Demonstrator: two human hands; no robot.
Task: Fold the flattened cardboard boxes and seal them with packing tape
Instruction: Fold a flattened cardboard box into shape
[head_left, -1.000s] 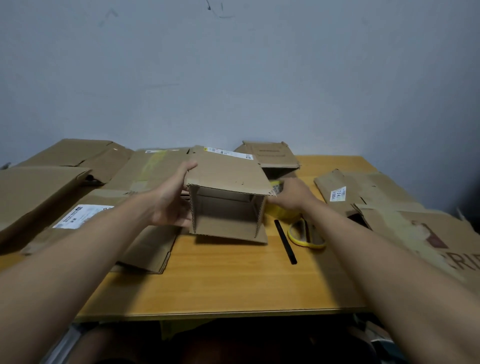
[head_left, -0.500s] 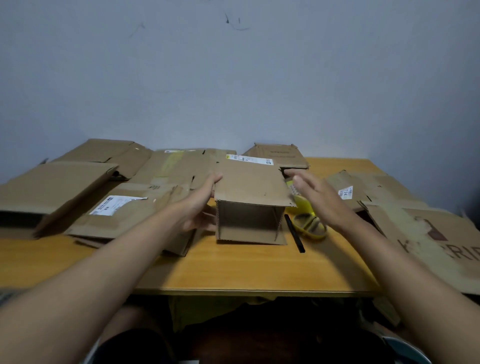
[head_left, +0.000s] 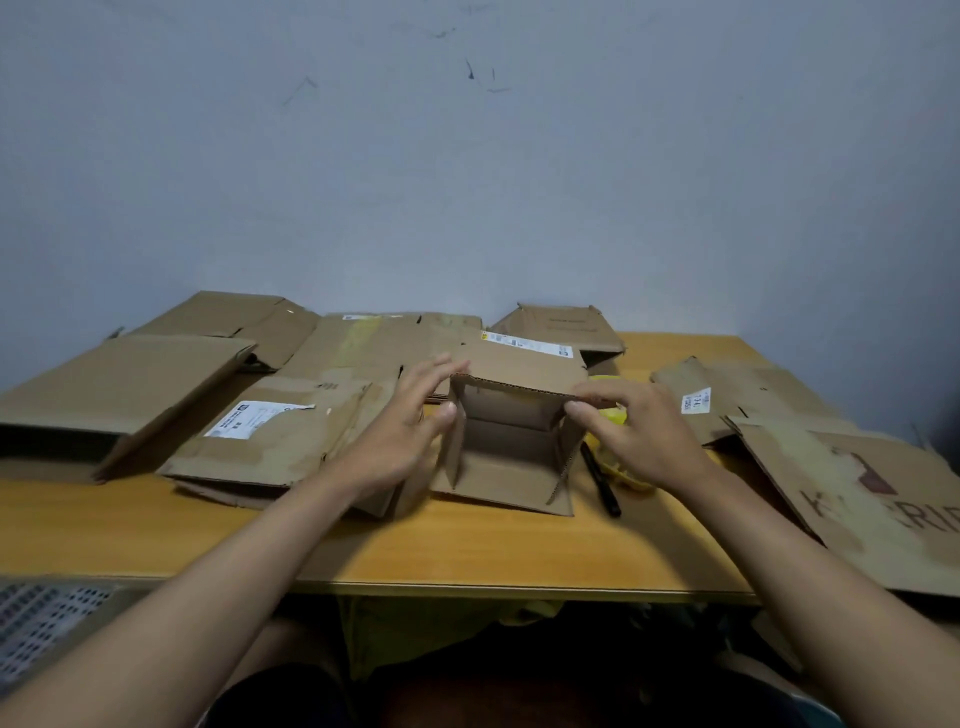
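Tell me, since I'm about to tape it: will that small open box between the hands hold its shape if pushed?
Probably not rigidly. The small box is thin corrugated card with its near end open and flaps loose, so it would likely skew. It looks empty, so probably light and apt to slide on the smooth table.
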